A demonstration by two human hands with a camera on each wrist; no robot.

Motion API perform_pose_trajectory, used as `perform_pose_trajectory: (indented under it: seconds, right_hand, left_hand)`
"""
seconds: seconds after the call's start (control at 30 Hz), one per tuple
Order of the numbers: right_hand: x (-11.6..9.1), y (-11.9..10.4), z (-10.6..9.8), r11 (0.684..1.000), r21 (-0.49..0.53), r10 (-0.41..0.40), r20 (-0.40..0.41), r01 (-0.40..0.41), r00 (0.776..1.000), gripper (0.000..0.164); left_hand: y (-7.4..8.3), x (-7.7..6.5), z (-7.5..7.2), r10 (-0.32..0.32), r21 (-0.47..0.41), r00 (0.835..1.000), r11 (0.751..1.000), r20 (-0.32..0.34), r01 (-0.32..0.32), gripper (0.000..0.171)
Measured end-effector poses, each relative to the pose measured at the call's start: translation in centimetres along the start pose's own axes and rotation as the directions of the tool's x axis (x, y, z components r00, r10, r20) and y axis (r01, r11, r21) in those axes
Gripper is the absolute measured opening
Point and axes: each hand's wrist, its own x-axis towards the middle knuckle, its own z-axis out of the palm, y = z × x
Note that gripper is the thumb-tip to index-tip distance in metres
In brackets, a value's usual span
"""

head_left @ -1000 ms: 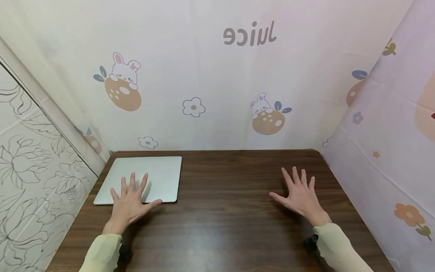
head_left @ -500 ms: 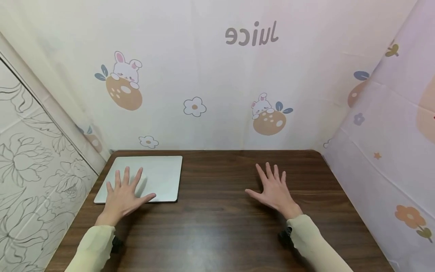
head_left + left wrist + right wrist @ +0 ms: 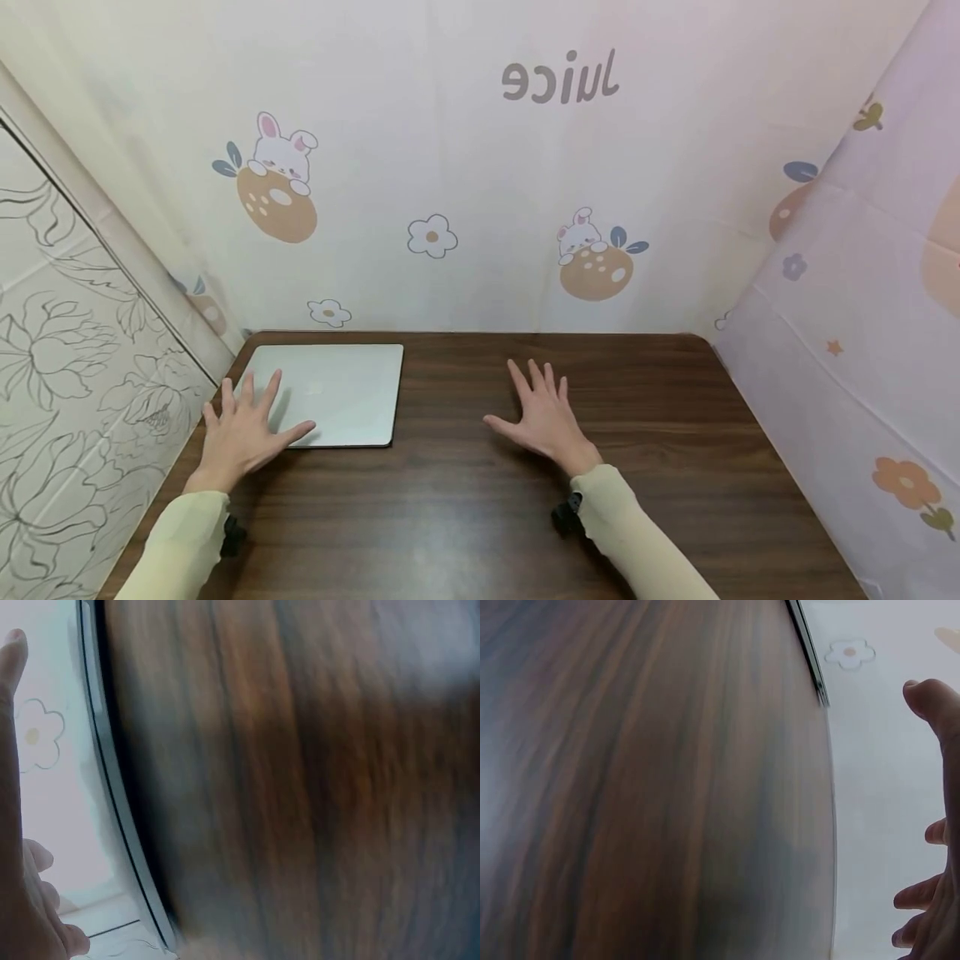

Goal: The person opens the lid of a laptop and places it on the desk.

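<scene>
A closed silver laptop [image 3: 345, 392] lies flat at the back left of the dark wooden table [image 3: 420, 517]. Over its left front corner, in the head view, my left hand [image 3: 238, 437] spreads its fingers and holds nothing. My right hand [image 3: 543, 421] is out over the middle of the table, to the right of the laptop, with fingers spread and nothing in them. The laptop's thin edge [image 3: 120, 787] runs past my left thumb [image 3: 11, 664] in the left wrist view. In the right wrist view, a short end of the laptop [image 3: 810, 656] shows beyond the tabletop.
A pale curtain [image 3: 480, 167] with rabbit and fruit prints hangs right behind the table. Another printed curtain [image 3: 847, 400] borders the right side, and a flower-patterned panel [image 3: 75, 350] the left. Each wrist carries a small black device [image 3: 566, 515].
Both hands have moved left. The right hand has come from the table's right side to its middle, while the left has slid toward the laptop's left edge. The laptop stays in place.
</scene>
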Motion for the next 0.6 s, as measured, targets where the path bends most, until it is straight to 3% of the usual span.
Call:
perform_pose_trajectory:
  seconds: [0.33,0.6]
  right_hand:
    - [2.0,-4.0,1.5,0.999,0.027,-0.036,0.088,0.034,0.995,0.107]
    - [3.8,-7.6,3.3,0.994,0.038,-0.110,0.166,0.105,0.980,0.106]
  left_hand:
    - [-1.3,0.3,0.3,-0.020,-0.042,0.999,0.999,0.045,0.022,0.114]
    - [-2.4,1.0,0.3,-0.025,-0.053,0.996,0.998,0.090,0.030,0.115]
